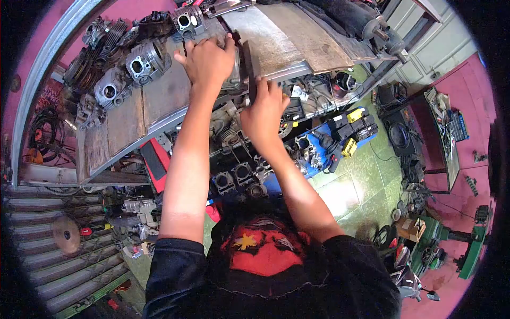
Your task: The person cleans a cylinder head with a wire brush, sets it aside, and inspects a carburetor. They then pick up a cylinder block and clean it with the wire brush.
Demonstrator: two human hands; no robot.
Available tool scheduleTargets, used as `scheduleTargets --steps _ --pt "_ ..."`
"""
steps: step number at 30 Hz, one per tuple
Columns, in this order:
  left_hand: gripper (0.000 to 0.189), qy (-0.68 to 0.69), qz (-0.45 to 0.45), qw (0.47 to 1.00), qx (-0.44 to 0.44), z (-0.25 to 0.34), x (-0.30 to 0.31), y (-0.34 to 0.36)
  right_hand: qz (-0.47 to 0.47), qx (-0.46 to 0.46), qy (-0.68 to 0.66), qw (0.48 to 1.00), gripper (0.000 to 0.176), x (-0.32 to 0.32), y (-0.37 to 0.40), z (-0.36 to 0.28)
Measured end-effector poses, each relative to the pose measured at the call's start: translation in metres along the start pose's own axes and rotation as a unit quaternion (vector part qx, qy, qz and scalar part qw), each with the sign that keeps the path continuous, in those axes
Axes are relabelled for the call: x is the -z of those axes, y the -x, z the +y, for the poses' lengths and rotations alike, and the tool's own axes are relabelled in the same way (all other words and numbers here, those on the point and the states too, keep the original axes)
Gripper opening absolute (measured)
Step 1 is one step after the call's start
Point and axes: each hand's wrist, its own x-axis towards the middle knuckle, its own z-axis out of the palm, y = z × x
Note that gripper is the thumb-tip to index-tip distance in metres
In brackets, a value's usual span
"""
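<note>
My left hand (pixel 210 64) is over the wooden shelf top, its fingers spread, near a cylinder head (pixel 187 22). Its outer finger points left and its fingertips rest at the board's far part. Lower and to the right, my right hand (pixel 264 117) has its fingers bent around the near end of a narrow dark plank (pixel 251 61). This plank stands tilted in the gap between the left shelf boards (pixel 164 101) and the right-hand boards (pixel 281 37). My palm hides part of its lower end.
Several engine cylinders (pixel 142 65) line the left shelf. Below, a blue-covered bench (pixel 276 189) holds cylinder blocks (pixel 243 173) and yellow-and-black boxes (pixel 349 147). Dark exhaust mufflers (pixel 356 18) lie at upper right. A green machine (pixel 473 242) stands on the right, above the tiled floor (pixel 340 189).
</note>
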Motion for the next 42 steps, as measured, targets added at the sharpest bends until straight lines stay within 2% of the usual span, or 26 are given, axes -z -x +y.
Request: scheduleTargets --steps 1,4,7,8,9,12,14,15,17,20,22,26,28,30,33,35,36,37,39,40,41,42 --pt "0.058 0.003 0.006 1.000 0.010 0.001 0.000 -0.002 0.014 0.034 0.002 0.999 0.073 0.009 0.017 -0.002" --pt "0.057 -0.007 0.010 1.000 0.020 0.003 -0.001 -0.002 0.001 0.010 -0.022 1.000 0.082 0.030 0.065 -0.007" --pt "0.058 -0.003 -0.009 1.000 0.007 0.001 0.001 -0.002 0.024 0.009 -0.020 0.999 0.078 0.027 0.058 -0.010" --pt "0.058 -0.003 -0.009 1.000 0.005 0.001 0.001 -0.002 0.058 0.017 -0.010 0.998 0.074 0.010 0.043 -0.001" --pt "0.058 0.001 0.012 1.000 -0.001 -0.001 -0.003 -0.002 0.059 0.017 -0.010 0.998 0.074 0.001 0.024 0.000" --pt "0.057 0.004 0.031 1.000 0.000 -0.002 -0.004 -0.002 0.045 -0.010 -0.004 0.999 0.070 -0.015 -0.020 0.000" --pt "0.057 0.002 0.025 1.000 0.006 -0.002 -0.003 -0.001 -0.010 -0.041 -0.016 0.999 0.072 -0.017 -0.030 -0.004" --pt "0.057 -0.005 0.002 1.000 0.015 0.000 0.001 -0.002 -0.011 -0.041 -0.017 0.999 0.072 -0.015 -0.020 -0.003" --pt "0.056 -0.010 -0.021 0.999 0.026 0.001 0.004 -0.003 0.037 0.059 0.001 0.998 0.077 -0.001 0.024 0.002" --pt "0.056 -0.007 -0.033 0.998 0.049 0.006 0.001 -0.005 -0.009 0.054 -0.007 0.999 0.082 0.034 0.074 0.001" --pt "0.056 0.010 0.023 0.999 0.033 0.003 -0.005 -0.004 -0.006 0.041 0.002 0.999 0.079 0.031 0.059 0.005" --pt "0.058 0.011 0.041 0.999 0.013 0.000 -0.001 0.000 0.024 0.028 0.033 0.999 0.065 -0.006 -0.015 0.004" --pt "0.056 -0.023 -0.046 0.998 0.036 0.004 0.006 -0.002 0.024 0.028 0.037 0.999 0.063 -0.014 -0.025 0.003" --pt "0.057 -0.016 -0.035 0.998 0.045 0.006 0.006 -0.002 0.033 0.037 0.032 0.998 0.067 -0.016 -0.025 0.003" --pt "0.058 0.003 -0.002 0.998 0.060 0.006 0.000 -0.003 0.032 0.079 0.026 0.996 0.073 0.015 0.035 -0.001" --pt "0.060 0.016 0.019 0.997 0.068 0.008 -0.002 -0.003 0.017 0.055 -0.001 0.998 0.078 0.033 0.069 -0.003" --pt "0.060 0.016 0.005 0.998 0.067 0.008 -0.001 -0.004 0.004 0.038 -0.012 0.999 0.075 0.040 0.076 -0.008" --pt "0.060 0.015 -0.008 0.998 0.065 0.006 0.000 -0.004 0.003 0.040 -0.011 0.999 0.075 0.036 0.068 -0.005" --pt "0.060 0.015 0.003 0.999 0.049 0.004 0.001 -0.002 0.064 0.059 0.017 0.996 0.070 0.019 0.036 0.002" --pt "0.060 0.015 0.017 0.999 0.032 0.004 0.000 -0.002 0.049 0.037 0.019 0.998 0.063 0.012 0.015 0.001" --pt "0.060 0.015 0.017 0.999 0.031 0.002 -0.002 -0.001 0.075 0.061 0.024 0.995 0.061 -0.008 -0.003 0.010" --pt "0.060 0.018 0.040 0.999 0.026 0.002 -0.004 -0.002 0.056 0.043 0.029 0.997 0.062 -0.015 -0.021 0.005"
